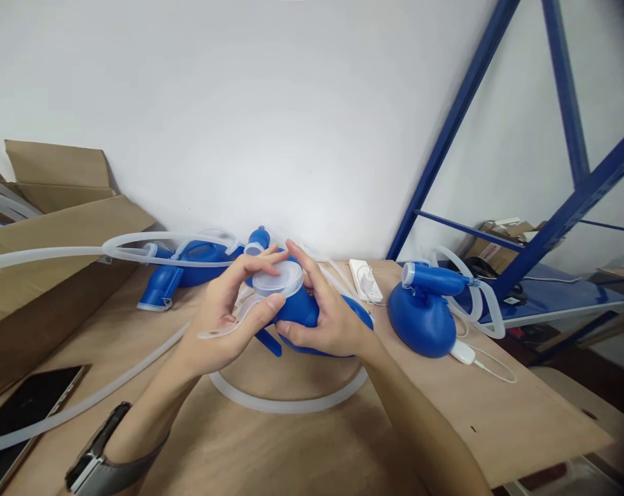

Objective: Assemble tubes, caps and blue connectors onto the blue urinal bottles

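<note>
Both hands are at a blue plastic bottle (299,308) in the middle of the table, its mouth tilted up toward me. My left hand (234,296) grips a translucent white cap (278,279) at the bottle's mouth, thumb on the near rim and fingers over the top. A clear strap from the cap hangs under this hand. My right hand (333,310) is wrapped round the bottle's neck from the right. Part of the bottle's body is hidden behind my right hand. A translucent hose (291,404) curves across the table in front of it.
More blue bottles (188,265) lie at the back left, with another blue bottle (423,324) on the right. A cardboard box (48,275) and a phone (27,420) are at the left. Behind stand a power strip (366,281) and a blue metal rack (456,124).
</note>
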Motion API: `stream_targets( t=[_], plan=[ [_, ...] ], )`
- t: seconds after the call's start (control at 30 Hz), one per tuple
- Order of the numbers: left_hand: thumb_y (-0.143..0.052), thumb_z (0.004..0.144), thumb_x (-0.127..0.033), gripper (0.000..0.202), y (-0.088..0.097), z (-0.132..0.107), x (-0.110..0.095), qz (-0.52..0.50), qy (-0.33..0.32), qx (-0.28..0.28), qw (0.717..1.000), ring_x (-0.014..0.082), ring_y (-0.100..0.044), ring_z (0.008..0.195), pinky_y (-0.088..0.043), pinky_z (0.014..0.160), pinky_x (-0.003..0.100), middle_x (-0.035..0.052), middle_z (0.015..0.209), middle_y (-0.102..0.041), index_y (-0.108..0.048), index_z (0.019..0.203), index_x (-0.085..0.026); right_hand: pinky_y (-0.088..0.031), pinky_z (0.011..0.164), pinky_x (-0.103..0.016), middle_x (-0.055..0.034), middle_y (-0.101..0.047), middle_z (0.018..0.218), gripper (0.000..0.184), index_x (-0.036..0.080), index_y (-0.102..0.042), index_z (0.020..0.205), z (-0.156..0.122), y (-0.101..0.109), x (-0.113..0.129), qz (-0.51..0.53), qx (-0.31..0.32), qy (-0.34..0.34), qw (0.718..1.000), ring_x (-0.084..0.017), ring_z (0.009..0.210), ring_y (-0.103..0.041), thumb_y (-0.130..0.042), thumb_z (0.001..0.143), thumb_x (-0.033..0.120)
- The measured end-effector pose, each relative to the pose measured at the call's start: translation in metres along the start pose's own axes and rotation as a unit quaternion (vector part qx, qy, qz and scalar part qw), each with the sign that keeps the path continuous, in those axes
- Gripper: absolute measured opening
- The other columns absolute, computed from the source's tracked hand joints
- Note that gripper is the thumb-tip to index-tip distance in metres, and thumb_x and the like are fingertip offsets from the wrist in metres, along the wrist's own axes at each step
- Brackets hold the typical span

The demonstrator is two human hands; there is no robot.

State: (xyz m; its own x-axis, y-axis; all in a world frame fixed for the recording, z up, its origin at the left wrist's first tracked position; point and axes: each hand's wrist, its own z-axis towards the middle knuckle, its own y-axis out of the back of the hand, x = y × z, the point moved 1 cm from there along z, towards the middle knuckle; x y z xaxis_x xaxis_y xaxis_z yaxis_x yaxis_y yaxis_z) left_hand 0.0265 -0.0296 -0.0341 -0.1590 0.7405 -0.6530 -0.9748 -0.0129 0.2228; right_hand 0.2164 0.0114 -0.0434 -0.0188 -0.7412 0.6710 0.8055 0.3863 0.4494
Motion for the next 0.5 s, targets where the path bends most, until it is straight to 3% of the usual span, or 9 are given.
stream_targets(
  t=[0.13, 0.27, 0.37, 0.5],
  plan=[
    [-0.066, 0.099, -0.032, 0.017, -0.002, -0.004, 0.003, -0.002, -0.021, -0.024, 0.999, 0.0304, -0.066, 0.130, -0.060, 0.104, 0.046, 0.0111, 0.139, -0.070, -0.067, 0.114, -0.024, -0.041, 0.121, -0.049, -0.0076, -0.049, 0.161, 0.089, 0.031, -0.035, 0.162, 0.001, 0.002, 0.003, 0.017, -0.018, 0.010, 1.000, -0.031, 0.145, -0.051, -0.081, 0.086, 0.040],
    [-0.059, 0.103, -0.029, 0.032, -0.003, -0.004, 0.005, 0.072, -0.061, -0.006, 0.996, 0.0292, -0.061, 0.136, -0.053, 0.114, 0.047, 0.0055, 0.143, -0.068, -0.067, 0.133, -0.029, -0.044, 0.118, -0.046, -0.0076, -0.052, 0.159, 0.082, 0.029, -0.044, 0.157, 0.002, 0.004, 0.003, 0.054, -0.038, 0.010, 0.998, -0.031, 0.144, -0.052, -0.082, 0.084, 0.041],
    [-0.062, 0.100, -0.028, 0.044, -0.003, -0.002, 0.007, 0.122, -0.101, 0.016, 0.987, 0.0309, -0.056, 0.142, -0.047, 0.121, 0.049, 0.0054, 0.150, -0.063, -0.061, 0.144, -0.031, -0.043, 0.119, -0.048, -0.0070, -0.054, 0.158, 0.076, 0.029, -0.049, 0.153, 0.003, 0.004, 0.002, 0.073, -0.053, 0.003, 0.996, -0.032, 0.144, -0.051, -0.081, 0.085, 0.041],
    [-0.066, 0.098, -0.030, 0.048, -0.007, -0.004, 0.012, 0.135, -0.107, -0.003, 0.985, 0.0302, -0.062, 0.136, -0.052, 0.116, 0.046, 0.0068, 0.149, -0.064, -0.060, 0.146, -0.030, -0.043, 0.119, -0.048, -0.0031, -0.057, 0.154, 0.065, 0.032, -0.053, 0.150, 0.004, 0.000, 0.004, 0.102, -0.063, -0.018, 0.993, -0.030, 0.138, -0.057, -0.074, 0.090, 0.044]
  ],
)
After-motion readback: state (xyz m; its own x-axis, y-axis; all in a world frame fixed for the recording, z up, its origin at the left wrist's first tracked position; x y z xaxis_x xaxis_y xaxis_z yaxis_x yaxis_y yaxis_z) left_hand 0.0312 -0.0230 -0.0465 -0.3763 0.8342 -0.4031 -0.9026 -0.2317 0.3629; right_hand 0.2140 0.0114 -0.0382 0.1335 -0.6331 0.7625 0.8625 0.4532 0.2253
